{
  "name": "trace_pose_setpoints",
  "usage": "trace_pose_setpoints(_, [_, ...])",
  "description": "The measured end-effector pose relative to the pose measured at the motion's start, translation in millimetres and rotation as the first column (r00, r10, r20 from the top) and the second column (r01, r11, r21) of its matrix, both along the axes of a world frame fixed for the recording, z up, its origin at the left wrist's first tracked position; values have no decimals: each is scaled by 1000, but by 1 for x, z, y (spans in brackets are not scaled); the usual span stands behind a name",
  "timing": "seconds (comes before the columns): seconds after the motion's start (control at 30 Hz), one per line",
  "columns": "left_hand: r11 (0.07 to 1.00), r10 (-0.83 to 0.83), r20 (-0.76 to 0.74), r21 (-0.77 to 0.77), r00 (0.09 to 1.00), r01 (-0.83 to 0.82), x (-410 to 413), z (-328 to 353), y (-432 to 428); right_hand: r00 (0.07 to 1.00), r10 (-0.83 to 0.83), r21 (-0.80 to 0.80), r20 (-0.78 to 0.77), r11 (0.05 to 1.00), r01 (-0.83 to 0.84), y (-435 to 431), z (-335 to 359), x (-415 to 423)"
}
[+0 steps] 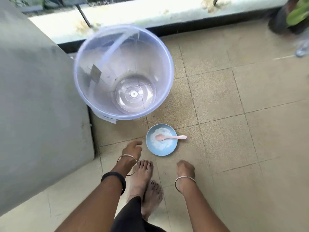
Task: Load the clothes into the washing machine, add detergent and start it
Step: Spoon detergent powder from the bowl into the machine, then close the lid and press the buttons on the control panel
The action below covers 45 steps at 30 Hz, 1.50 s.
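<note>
Feet (143, 178) with dark-painted nails stand close together on the beige tiled floor (234, 114), and both forearms reach down beside them. The left hand (133, 149) hangs just beside the left rim of the blue bowl (167, 152) without touching it; its fingers are loosely curled and it holds nothing. The right hand (185, 168) is lower and more to the right, well apart from the bowl, its fingers also relaxed and curled under, with nothing seen in it. In the bowl lies white detergent powder (158, 144), and a pink spoon (168, 137) rests on it with the handle sticking out over the right rim. Beyond the bowl stands the washing machine (168, 52) — a translucent bluish tub, open on top, its round bottom plate plainly visible. Its left side is close against a grey panel (33, 97) which closes the whole left edge, so open floor is only to the right. Farther back a pale ledge (150, 12) runs across, and a dark plant pot (282, 20) stands in the right corner — blurred.
</note>
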<state>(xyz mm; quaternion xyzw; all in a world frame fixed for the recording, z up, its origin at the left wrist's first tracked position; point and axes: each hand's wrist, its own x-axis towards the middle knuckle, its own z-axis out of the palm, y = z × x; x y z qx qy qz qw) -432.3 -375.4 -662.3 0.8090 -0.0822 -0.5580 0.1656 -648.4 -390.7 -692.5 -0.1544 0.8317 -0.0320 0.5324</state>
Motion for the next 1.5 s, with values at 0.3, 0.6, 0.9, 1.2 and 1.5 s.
trace_pose_setpoints(0.3, [914, 351, -44, -198, 935, -353, 4, 245, 79, 989, 39, -120, 146, 993, -21, 37, 253, 26])
trace_pose_setpoints(0.6, [848, 439, -153, -254, 885, -465, 26, 418, 158, 883, -22, -200, 469, 971, 130, 66, 485, 87])
trace_pose_setpoints(0.9, [762, 350, 13, -585, 937, -276, 97, 526, 207, 811, 215, -354, 544, 935, -11, 119, 584, 207])
trace_pose_setpoints(1.2, [670, 286, 359, -738, 889, 83, 222, 628, 295, 773, 340, -587, 536, 808, 52, 208, 646, 340])
trace_pose_setpoints(1.5, [608, 452, 431, -789, 781, 83, 336, 689, 339, 763, 553, -825, 336, 563, -45, 241, 711, 425])
